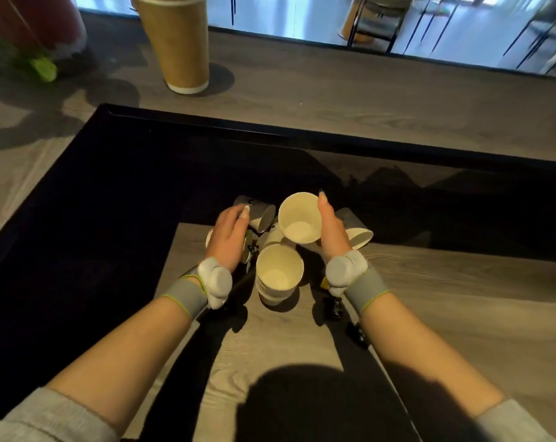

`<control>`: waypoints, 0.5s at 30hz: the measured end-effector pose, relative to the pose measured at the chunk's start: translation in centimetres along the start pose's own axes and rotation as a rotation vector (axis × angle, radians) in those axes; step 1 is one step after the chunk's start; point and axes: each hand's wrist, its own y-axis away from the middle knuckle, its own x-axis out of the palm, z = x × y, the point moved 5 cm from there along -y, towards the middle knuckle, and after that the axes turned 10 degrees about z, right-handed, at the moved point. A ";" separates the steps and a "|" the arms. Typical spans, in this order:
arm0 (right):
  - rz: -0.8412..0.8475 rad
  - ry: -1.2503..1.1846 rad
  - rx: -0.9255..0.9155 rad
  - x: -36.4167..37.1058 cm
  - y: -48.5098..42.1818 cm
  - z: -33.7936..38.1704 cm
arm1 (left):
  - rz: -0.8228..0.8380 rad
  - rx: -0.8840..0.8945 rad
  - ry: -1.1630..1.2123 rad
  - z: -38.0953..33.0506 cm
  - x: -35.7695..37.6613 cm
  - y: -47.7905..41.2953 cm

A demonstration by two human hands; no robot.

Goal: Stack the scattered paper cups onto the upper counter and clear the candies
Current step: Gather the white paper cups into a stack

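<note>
On the lower counter point(429, 298) a short stack of white paper cups point(278, 275) stands upright between my wrists. My right hand point(332, 232) holds another white cup point(299, 218), tilted with its mouth toward me, just above and behind the stack. My left hand point(229, 237) reaches over a cup lying on its side point(260, 215), fingertips touching it; whether it grips is unclear. One more cup point(359, 236) lies tipped over to the right of my right hand. Small dark-wrapped candies point(334, 306) lie under my right wrist, and others point(252, 250) sit beside my left hand.
The upper counter point(334, 100) runs behind a black ledge point(270, 135). A tall stack of brown paper cups point(178, 43) stands on it at the left, near a red object point(31, 23) with green trim. Chairs are visible beyond the counter.
</note>
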 end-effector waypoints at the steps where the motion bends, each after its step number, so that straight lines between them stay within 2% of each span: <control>1: 0.045 0.012 0.013 0.5 0.3 0.2 | 0.015 0.014 0.075 -0.1 0.3 0.3; 5: 0.151 0.096 0.028 1.5 2.1 0.1 | 0.149 0.058 0.171 -0.3 2.1 2.0; 8: 0.171 0.109 0.057 2.6 2.8 -0.4 | 0.260 -0.025 0.291 -0.2 3.8 2.7; 10: 0.138 0.075 0.097 3.2 2.7 -1.0 | 0.234 -0.090 0.401 -0.1 4.7 3.0; 15: 0.018 0.053 0.043 3.2 2.3 -2.1 | 0.071 -0.038 0.448 -1.1 5.3 4.0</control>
